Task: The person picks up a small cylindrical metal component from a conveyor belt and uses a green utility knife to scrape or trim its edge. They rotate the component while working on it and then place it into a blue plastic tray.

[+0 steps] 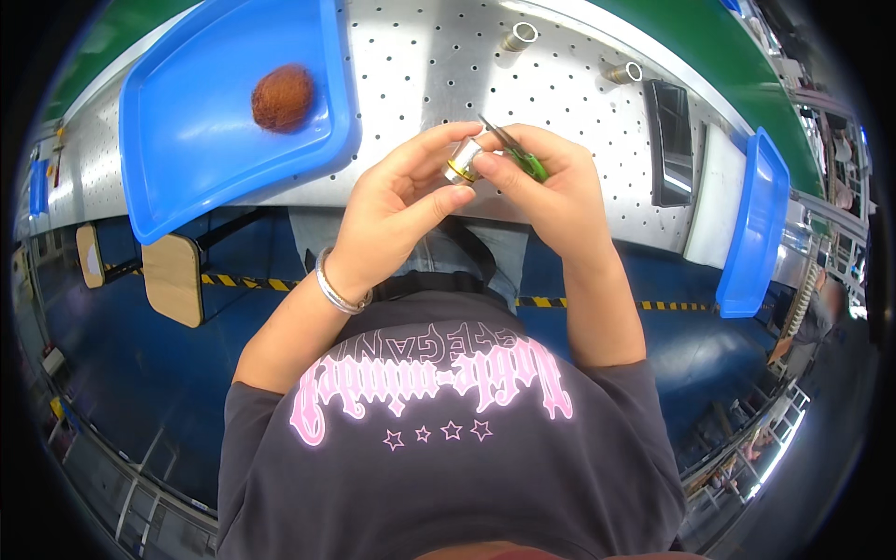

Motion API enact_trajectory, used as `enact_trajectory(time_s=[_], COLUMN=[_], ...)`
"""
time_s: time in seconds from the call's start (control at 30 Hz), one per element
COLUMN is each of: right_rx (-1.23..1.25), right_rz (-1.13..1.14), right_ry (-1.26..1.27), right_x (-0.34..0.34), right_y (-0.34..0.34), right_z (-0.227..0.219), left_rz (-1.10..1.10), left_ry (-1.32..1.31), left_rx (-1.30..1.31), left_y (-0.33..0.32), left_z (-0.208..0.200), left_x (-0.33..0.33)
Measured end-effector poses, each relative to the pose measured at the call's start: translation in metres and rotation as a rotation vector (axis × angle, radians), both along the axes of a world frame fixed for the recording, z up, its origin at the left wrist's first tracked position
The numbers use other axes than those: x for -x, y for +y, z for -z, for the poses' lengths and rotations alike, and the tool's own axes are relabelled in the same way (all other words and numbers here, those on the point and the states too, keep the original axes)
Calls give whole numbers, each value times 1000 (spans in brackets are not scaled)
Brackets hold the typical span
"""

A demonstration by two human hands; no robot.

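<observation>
My left hand [401, 210] pinches a small silver cylinder with a brass-coloured ring [464, 161] between thumb and fingers, in front of my chest at the edge of the perforated metal bench [560, 93]. My right hand [551, 187] holds a thin pair of tweezers with a green grip [518, 154], whose dark tips point up and left, just above the cylinder. Both hands touch each other around the part. A silver bangle [336, 291] circles my left wrist.
A blue tray [215, 159] at the left holds a reddish-brown fibrous ball [283, 96]. Two short metal tubes [519, 37] [627, 72] lie on the bench. A dark flat panel [670, 140] and a second blue tray [756, 224] are at the right. Wooden stools [173, 278] stand below.
</observation>
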State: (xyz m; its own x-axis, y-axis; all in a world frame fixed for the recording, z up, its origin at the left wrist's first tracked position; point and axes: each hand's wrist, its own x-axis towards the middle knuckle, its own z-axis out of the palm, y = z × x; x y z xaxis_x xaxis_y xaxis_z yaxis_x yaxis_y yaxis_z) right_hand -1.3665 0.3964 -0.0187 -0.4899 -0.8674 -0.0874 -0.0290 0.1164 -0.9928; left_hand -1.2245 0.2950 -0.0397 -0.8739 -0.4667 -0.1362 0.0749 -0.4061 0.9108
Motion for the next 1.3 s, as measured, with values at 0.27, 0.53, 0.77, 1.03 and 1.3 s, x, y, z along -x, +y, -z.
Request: enact_trajectory(time_s=[0.27,0.53,0.77,1.03,1.3], right_rx=[-251,-86,-181,-80,194], right_rz=[311,286,100,-230,-64], right_ry=[1065,1244,1058,72,707], right_x=[78,76,73,26,-6], right_y=[6,-27,-55,-40,-45], right_z=[20,26,16,-19,-25], left_rz=[31,45,-87,-165,-226], left_ry=[-29,-57,-54,65,52], left_rx=[294,345,329,74,128], left_y=[-4,-12,-19,-19,-24], left_z=[16,23,11,-5,0], left_x=[8,1,-5,-2,-8])
